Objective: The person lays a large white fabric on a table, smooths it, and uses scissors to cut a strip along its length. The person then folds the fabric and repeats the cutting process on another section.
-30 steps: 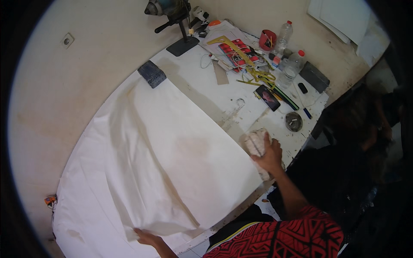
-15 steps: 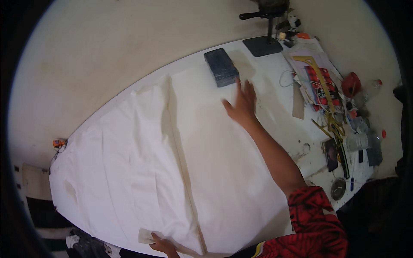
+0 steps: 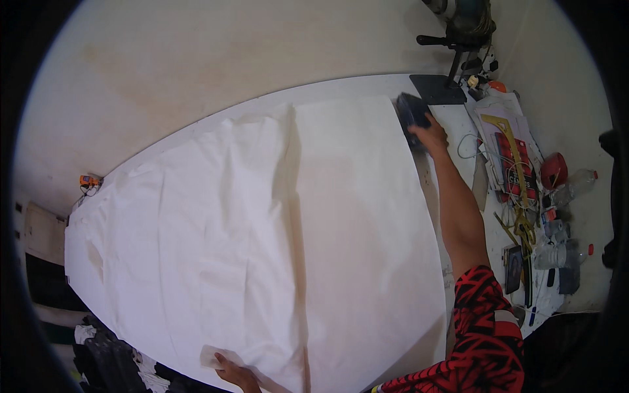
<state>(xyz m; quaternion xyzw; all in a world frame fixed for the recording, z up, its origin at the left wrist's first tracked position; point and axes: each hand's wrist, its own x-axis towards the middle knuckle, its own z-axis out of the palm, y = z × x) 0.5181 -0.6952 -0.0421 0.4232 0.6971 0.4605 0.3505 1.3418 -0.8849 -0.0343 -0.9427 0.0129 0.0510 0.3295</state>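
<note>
Nearest, toward 7 o'clock, my left hand (image 3: 237, 374) lies at the near edge of the white cloth (image 3: 367, 216), its fingers over a small greyer flap (image 3: 211, 357); I cannot tell whether they pinch it. The cloth fills the middle and stretches out to 9 o'clock, matte, creamy white and soft-looking. On its 9 o'clock side it is rumpled into shallow creases; a long raised fold (image 3: 296, 229) runs from about 12 o'clock down to 6, and toward 3 o'clock the material lies smooth, ending in a clean edge.

Farther off, at 2 o'clock, my right hand (image 3: 431, 134) has hold of a dark block (image 3: 411, 111), thumb and fingers closed around its width. The block is oblong, blue-black and slightly blurred, at the far corner of that edge.

Past it, toward 3 o'clock, the hard white tabletop (image 3: 462, 118) bears loose papers (image 3: 504, 105), a flat yellow L-shaped ruler (image 3: 503, 124) and clear bottles (image 3: 553, 257) with red caps. Between 1 and 2, a machine (image 3: 468, 19) stands on a flat, dark base (image 3: 436, 90).
</note>
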